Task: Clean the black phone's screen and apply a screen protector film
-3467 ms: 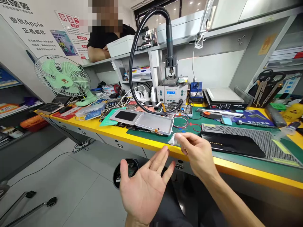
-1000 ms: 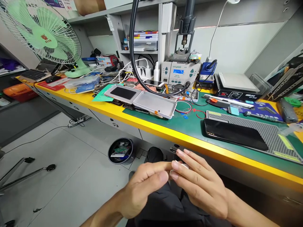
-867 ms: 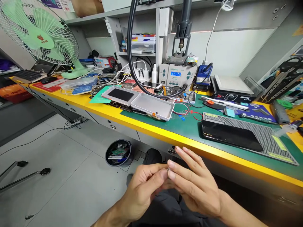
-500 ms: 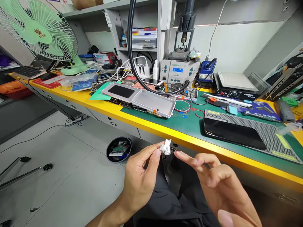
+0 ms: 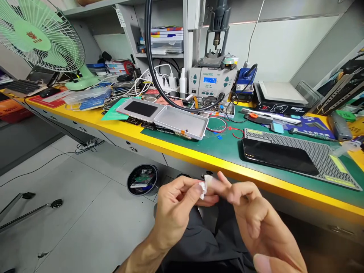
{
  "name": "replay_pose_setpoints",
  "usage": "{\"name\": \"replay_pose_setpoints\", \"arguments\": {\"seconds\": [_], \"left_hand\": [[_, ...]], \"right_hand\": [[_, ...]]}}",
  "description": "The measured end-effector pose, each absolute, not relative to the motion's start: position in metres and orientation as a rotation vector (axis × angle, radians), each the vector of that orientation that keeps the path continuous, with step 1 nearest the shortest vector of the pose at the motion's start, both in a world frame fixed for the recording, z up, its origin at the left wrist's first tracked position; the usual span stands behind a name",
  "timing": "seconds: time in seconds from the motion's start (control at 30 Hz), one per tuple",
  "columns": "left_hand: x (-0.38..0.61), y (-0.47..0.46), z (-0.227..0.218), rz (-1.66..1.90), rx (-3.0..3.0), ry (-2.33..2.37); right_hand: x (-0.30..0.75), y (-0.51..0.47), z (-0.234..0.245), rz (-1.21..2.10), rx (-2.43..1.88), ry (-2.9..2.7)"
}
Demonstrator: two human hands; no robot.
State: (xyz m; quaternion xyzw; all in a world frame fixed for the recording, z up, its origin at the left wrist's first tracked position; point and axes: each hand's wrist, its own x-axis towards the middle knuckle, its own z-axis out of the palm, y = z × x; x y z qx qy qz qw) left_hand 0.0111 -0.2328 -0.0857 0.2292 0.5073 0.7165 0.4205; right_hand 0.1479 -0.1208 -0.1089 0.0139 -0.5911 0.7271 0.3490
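1. Green desk fan (image 5: 32, 36): 10 o'clock from the tissue wad; its base stands on the yellow-edged counter (image 5: 176, 149).
2. Waste bin (image 5: 142, 180): on the floor, 9 o'clock from the wad, contents visible inside.
3. Left hand (image 5: 174, 206): 8 o'clock of the wad, thumb and forefinger clamped on it.
4. White tissue wad (image 5: 203, 190): crumpled, pinched at the left fingertips, in front of the counter's near edge.
5. Rework station (image 5: 210, 81): 12 o'clock, at the back of the counter, blue display lit.
6. Right hand (image 5: 256, 212): between 3 and 4 o'clock, thumb well apart from the bent fingers. Foremost finger motion-blurred near the wad; cannot tell whether touching.
7. Black smartphone (image 5: 280, 157): between 2 and 3 o'clock, lying partly on a perforated plate (image 5: 327, 161).
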Motion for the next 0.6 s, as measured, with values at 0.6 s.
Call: {"name": "replay_pose_setpoints", "arguments": {"seconds": [0.6], "left_hand": [[-0.002, -0.217, -0.081, 1.806, 1.231, 1.425]], "right_hand": [[0.139, -0.108, -0.084, 2.589, -0.017, -0.441]]}}
